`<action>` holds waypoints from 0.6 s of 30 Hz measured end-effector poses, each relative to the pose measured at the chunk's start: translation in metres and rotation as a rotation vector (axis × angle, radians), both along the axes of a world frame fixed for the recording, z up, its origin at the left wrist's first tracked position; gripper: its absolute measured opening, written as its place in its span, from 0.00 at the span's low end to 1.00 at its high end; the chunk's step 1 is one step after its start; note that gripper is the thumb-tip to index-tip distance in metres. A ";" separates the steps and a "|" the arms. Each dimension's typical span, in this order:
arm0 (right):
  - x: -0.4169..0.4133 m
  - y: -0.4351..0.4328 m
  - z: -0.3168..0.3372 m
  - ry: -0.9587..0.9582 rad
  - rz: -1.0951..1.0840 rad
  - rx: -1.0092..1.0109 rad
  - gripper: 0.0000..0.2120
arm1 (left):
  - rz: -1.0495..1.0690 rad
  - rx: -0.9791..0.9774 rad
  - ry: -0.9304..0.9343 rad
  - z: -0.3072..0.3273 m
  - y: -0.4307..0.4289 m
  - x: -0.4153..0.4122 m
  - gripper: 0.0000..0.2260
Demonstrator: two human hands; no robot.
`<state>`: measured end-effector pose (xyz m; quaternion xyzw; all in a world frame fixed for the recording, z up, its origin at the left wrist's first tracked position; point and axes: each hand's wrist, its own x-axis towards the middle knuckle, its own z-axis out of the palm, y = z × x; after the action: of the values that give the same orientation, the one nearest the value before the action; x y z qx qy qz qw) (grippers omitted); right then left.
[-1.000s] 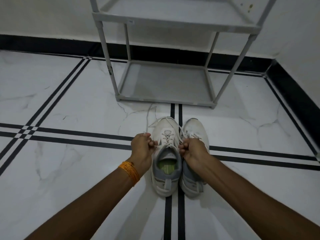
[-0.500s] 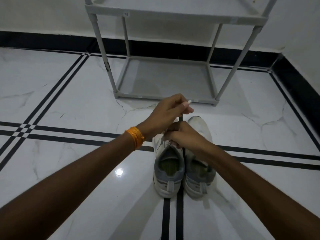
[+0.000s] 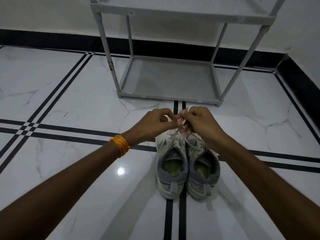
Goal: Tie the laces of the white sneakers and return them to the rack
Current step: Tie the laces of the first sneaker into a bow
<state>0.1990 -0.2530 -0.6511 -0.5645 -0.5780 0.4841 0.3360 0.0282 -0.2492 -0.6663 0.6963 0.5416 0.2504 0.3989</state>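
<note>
Two white sneakers with grey collars stand side by side on the floor, heels toward me: the left sneaker (image 3: 170,168) and the right sneaker (image 3: 202,172). My left hand (image 3: 155,122) and my right hand (image 3: 201,122) hover just above their toes, fingers pinched on the white lace (image 3: 176,134) that rises from the left sneaker. A loop of lace shows at my right fingertips. The toes are hidden behind my hands.
A grey shoe rack (image 3: 168,98) stands against the wall just beyond the sneakers, its bottom shelf bare. White marble floor with black stripe lines spreads all around. A black skirting runs along the walls, with a corner at the right.
My hands have uncrossed: the left hand drew back to the left and both now meet above the toes, pinching the lace with a loop. The camera view shifted slightly.
</note>
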 end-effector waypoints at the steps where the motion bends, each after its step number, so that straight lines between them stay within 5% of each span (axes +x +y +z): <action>1: 0.001 0.001 -0.001 0.020 -0.009 -0.019 0.14 | -0.012 0.004 0.033 0.001 0.000 0.000 0.13; 10: 0.004 0.004 0.000 -0.146 0.010 0.152 0.14 | -0.129 -0.121 -0.194 0.001 -0.001 0.006 0.09; 14: 0.000 0.007 -0.001 -0.286 -0.002 0.242 0.14 | -0.079 0.085 -0.078 0.000 -0.006 0.011 0.09; 18: 0.001 0.009 0.001 -0.185 -0.003 0.217 0.15 | -0.069 0.243 -0.026 0.002 -0.007 0.013 0.07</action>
<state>0.2003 -0.2441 -0.6500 -0.5680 -0.6546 0.3641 0.3412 0.0410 -0.2561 -0.6641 0.7544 0.4779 0.3094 0.3267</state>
